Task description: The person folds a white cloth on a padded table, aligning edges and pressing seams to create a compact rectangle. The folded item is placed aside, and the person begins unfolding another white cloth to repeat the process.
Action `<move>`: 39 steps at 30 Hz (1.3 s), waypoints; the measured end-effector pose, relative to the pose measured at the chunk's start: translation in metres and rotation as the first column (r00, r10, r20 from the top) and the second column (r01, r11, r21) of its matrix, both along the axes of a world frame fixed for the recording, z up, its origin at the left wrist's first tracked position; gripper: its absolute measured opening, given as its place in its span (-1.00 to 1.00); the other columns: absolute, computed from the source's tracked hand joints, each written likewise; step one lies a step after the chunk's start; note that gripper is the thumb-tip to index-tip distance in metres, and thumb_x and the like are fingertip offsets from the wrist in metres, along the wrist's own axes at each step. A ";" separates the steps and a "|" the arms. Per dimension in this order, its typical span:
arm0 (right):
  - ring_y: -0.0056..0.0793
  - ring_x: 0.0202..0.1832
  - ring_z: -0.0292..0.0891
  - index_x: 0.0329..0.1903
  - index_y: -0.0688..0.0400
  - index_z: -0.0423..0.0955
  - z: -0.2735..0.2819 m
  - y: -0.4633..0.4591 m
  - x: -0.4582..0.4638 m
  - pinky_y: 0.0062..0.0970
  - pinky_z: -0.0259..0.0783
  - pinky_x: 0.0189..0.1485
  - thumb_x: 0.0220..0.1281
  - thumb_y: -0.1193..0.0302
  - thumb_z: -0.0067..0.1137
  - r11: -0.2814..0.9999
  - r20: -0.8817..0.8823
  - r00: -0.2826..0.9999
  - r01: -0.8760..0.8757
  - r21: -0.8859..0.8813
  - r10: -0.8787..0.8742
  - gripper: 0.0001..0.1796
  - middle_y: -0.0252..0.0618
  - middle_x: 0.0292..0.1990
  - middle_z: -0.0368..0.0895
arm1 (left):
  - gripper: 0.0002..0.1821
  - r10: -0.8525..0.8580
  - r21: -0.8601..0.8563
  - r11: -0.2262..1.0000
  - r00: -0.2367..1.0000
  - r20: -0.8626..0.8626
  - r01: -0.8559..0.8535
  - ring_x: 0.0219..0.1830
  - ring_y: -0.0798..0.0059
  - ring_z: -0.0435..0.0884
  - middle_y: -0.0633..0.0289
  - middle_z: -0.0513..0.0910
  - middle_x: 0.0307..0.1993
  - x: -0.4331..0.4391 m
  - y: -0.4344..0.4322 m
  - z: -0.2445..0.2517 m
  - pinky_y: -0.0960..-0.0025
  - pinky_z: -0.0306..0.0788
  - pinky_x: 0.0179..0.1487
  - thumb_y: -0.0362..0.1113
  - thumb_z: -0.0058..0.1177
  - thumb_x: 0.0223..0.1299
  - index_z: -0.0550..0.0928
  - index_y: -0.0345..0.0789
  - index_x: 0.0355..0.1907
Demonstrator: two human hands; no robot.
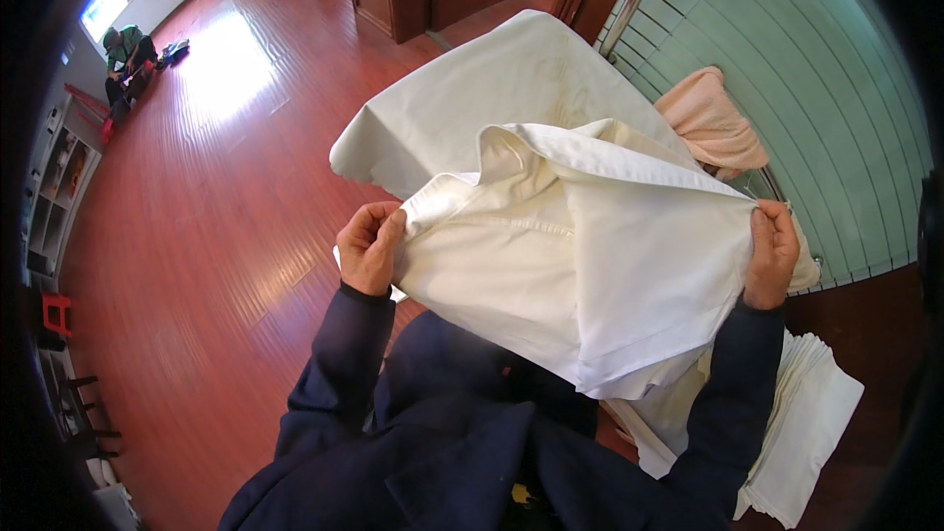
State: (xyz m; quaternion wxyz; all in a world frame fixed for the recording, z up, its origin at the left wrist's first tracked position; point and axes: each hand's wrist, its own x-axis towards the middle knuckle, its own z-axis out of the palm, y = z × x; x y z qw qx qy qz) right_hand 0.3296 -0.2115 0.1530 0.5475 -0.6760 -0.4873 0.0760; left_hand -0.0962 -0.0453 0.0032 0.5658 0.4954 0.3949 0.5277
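A white cloth garment point(501, 273) with stitched seams is stretched between my two hands, in front of my body. My left hand point(371, 249) pinches its left edge between thumb and fingers. On the other side, my right hand point(771, 254) grips the upper right corner. The fabric sags in folds between them, and a seam crosses its inner face. Beneath and beyond it lies a board or table covered in white cloth point(457, 99), which has brownish stains near its far end.
A peach towel point(712, 118) hangs beside a green slatted wall panel point(796, 88). At lower right is a stack of folded white cloth point(804, 428). Far left, a person point(129, 59) sits low near the window. White shelves point(59, 177) and a red stool point(56, 313) line the left wall.
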 end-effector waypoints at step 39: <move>0.01 -0.18 0.55 -0.24 0.25 0.55 -0.071 0.002 -0.093 -0.21 0.48 -0.06 -0.10 0.57 0.17 0.937 0.463 0.857 -0.062 -0.344 0.227 -0.75 -0.07 -0.28 0.57 | -0.89 -0.161 0.008 0.986 0.945 0.285 0.165 -0.25 0.69 0.57 0.41 0.66 -0.31 0.018 -0.019 -0.001 0.56 0.42 -0.11 -0.40 0.07 0.44 0.64 -0.37 -0.11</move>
